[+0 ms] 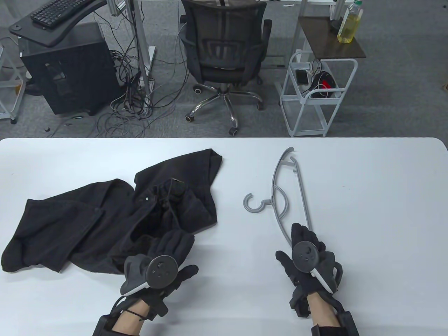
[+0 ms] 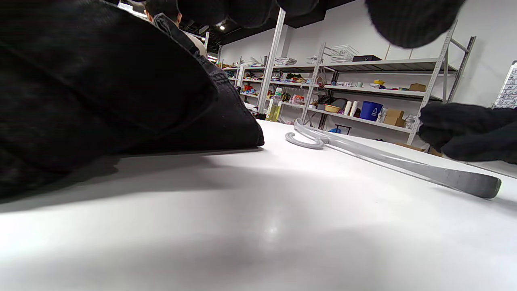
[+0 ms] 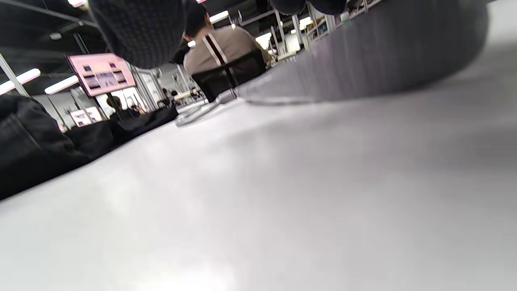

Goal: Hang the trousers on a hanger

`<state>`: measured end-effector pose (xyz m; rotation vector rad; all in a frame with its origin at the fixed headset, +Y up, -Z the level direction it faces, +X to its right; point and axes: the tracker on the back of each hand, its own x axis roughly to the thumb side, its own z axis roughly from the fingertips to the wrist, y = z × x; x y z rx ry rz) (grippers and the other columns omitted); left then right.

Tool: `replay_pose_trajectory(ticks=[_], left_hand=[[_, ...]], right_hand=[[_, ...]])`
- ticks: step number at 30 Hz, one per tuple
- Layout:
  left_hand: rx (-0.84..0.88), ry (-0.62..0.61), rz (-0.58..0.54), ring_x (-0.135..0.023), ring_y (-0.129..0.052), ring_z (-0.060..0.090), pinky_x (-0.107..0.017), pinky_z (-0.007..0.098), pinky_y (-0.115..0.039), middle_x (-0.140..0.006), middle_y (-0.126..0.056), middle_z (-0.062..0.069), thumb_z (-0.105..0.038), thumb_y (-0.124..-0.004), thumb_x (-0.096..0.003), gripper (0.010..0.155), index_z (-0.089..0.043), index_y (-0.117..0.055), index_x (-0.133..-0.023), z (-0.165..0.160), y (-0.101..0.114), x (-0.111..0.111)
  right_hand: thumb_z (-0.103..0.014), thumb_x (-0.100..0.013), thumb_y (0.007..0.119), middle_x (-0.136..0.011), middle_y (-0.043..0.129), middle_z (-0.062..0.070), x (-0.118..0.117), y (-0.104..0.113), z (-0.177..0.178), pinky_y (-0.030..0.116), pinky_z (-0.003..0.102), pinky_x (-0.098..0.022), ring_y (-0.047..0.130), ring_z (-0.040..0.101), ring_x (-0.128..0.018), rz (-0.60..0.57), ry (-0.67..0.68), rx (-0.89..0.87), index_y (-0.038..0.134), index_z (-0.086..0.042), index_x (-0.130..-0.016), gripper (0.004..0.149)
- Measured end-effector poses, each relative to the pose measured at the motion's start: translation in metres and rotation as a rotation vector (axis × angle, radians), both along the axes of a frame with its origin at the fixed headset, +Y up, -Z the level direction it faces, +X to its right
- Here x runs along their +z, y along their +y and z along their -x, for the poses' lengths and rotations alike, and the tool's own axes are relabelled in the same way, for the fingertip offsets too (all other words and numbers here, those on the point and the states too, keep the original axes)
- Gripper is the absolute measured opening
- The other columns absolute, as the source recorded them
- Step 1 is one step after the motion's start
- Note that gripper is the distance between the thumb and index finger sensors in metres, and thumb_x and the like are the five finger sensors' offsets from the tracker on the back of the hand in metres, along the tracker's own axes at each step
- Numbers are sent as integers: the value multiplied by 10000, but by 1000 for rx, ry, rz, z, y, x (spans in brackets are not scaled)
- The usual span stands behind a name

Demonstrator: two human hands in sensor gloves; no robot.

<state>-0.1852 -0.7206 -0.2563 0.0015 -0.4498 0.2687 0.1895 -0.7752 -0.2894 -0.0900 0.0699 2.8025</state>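
Two gloved hands rest low over a white table (image 1: 367,196). The left hand (image 1: 164,257) lies at the near edge of the black trousers (image 1: 105,220), fingers extended forward onto the fabric; whether those fingers pinch the cloth cannot be told, since the tracker and the dark glove hide the contact. The right hand (image 1: 309,257) covers the near end of the grey hanger (image 1: 285,196), palm down, fingers spread forward over the frame; a closed grip on it is not visible from the table view.

Trousers: crumpled in a loose heap on the left half of the table, waistband and drawstring facing up near the middle of the heap, one leg trailing to the left.

Hanger: flat on the table, right of centre, just apart from the trousers. Its hook (image 1: 252,203) points left toward the trousers, and the long frame runs from the far side of the table down under the right hand.

Left wrist view: the hanger's near tip (image 2: 472,185) lies on the table surface, with the right hand's glove (image 2: 468,131) above and beside it, apparently not touching that tip.

Right wrist view: blurred; the hanger frame (image 3: 363,60) fills the upper right.
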Motion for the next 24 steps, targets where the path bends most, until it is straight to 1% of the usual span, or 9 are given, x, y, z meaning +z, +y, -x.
replay_pose_trajectory(ticks=[1,6,8,10,13,17,24], left_hand=[[1,1,-2,-1083,-486,415,-715,657,-478,-1178,-426,106,-601,-685,-484,817,-201,-360,-1119,0,0,0],[5,8,-2,-1082,-483,418,-715,658,-477,-1178,-425,109,-600,-686,-485,817,-201,-360,-1119,2,1,-2],[6,7,1,-1083,-484,416,-716,658,-476,-1179,-424,107,-601,-685,-485,817,-202,-361,-1119,2,0,-2],[4,5,4,-1083,-483,418,-716,658,-476,-1180,-423,108,-600,-686,-485,817,-202,-361,-1120,1,0,-2],[2,3,7,-1081,-486,420,-714,659,-477,-1179,-425,109,-601,-685,-484,817,-202,-362,-1119,1,0,-2],[4,5,9,-1082,-484,419,-714,659,-476,-1179,-425,110,-600,-686,-484,817,-199,-364,-1119,1,0,-2],[0,4,18,-1082,-484,420,-713,661,-475,-1179,-425,110,-601,-684,-485,816,-201,-364,-1119,1,0,-2]], right_hand=[[-540,-452,754,-1171,296,99,0,-2,0,332,580,-758,374,378,-1074,32,3,-20,195,-249,-1067,880],[-523,-464,756,-1169,321,105,-3,-7,-5,324,595,-753,391,381,-1072,81,-10,-58,200,-239,-1068,869],[-512,-470,758,-1169,321,101,-4,-9,-6,315,602,-752,372,365,-1079,115,-6,-75,201,-235,-1068,864],[-509,-473,758,-1170,315,95,-5,-10,-6,315,603,-752,360,359,-1081,123,-7,-74,203,-236,-1070,860],[-503,-477,759,-1162,394,86,-6,-13,-5,338,598,-752,327,350,-1077,155,2,-64,254,-229,-1075,830],[-496,-479,761,-1155,423,79,-7,-12,-4,340,600,-753,316,345,-1077,160,-3,-53,287,-235,-1078,808],[-479,-482,774,-1091,535,78,-6,-10,-3,426,646,-723,350,336,-1061,174,-25,-33,382,-234,-1079,754]])
